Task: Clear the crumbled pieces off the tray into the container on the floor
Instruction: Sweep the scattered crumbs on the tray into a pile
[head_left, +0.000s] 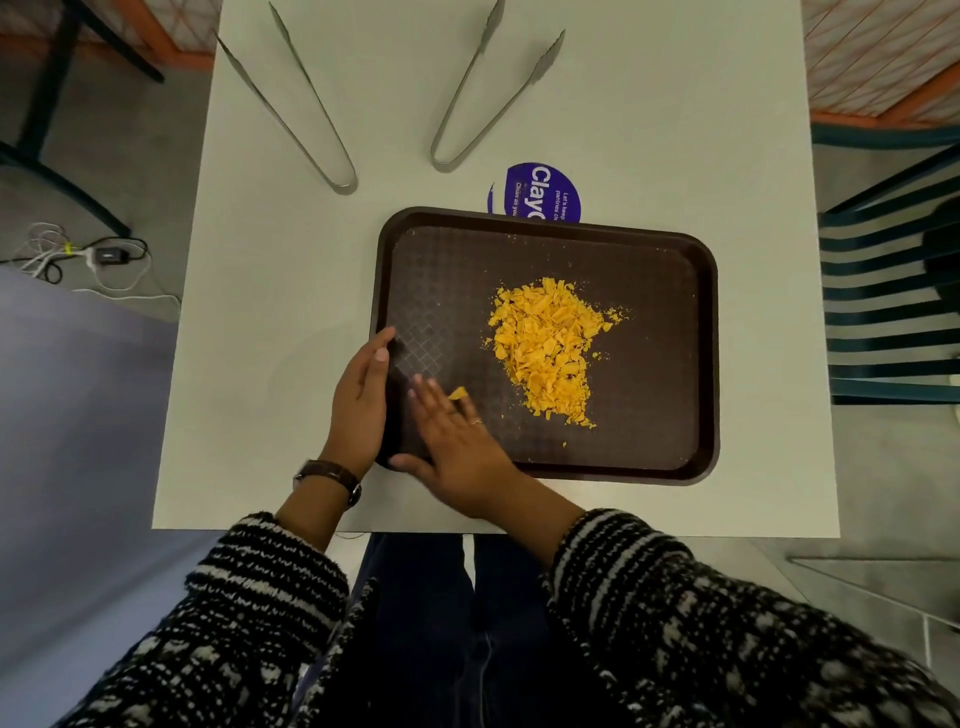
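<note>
A dark brown tray (675, 364) lies on the white table. A heap of yellow crumbled pieces (545, 343) sits near its middle, with small crumbs scattered around it. One loose yellow piece (457, 393) lies by my right fingers. My left hand (361, 405) rests edge-on against the tray's left rim, fingers straight. My right hand (457, 447) lies flat, palm down, on the tray's near-left corner, fingers spread. No container is in view.
Two metal tongs (296, 104) (493, 93) lie at the far side of the white table (260, 364). A purple round sticker (540, 192) peeks out behind the tray. A dark slatted chair (893, 301) stands at the right. Cables (88, 254) lie on the floor at the left.
</note>
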